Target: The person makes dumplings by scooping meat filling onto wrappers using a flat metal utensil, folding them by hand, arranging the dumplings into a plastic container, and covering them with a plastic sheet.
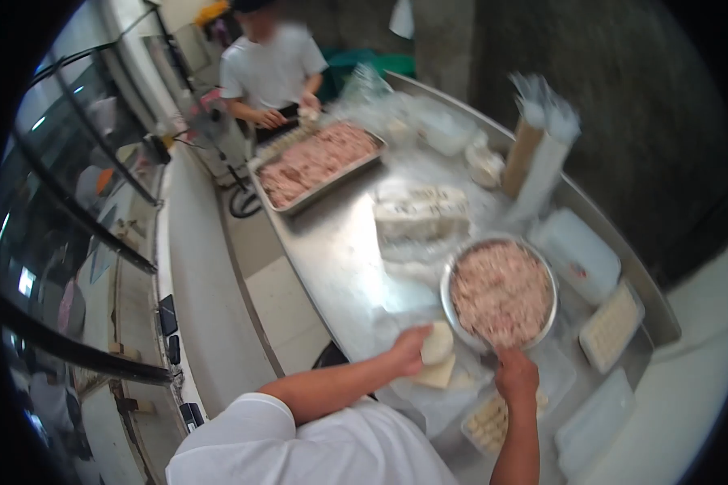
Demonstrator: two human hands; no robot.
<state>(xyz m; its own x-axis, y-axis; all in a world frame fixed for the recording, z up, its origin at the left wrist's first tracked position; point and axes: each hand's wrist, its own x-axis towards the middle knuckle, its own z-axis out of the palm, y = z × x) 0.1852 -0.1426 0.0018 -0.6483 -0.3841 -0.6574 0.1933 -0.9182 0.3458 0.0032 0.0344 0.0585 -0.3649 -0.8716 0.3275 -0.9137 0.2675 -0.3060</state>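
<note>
While steel worktop [332, 259] gleams, metal bowl [447, 304] holds minced meat [501, 287]; right hand [516, 376], grip curled, at bowl's six o'clock, can't tell holding what; left hand [410, 353], grip nearly closed, pinches pale disc [439, 343] at bowl's eight o'clock.

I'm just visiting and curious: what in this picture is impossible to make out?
All in the head view:
Whatever the right hand may grip at the metal bowl: hidden by the hand itself and blur.
Part of the tray of pale pieces: covered by the right forearm.
The rest of that forearm: cut off by the bottom edge.
Dark marks on the wrapped block: too blurred to read.
</note>
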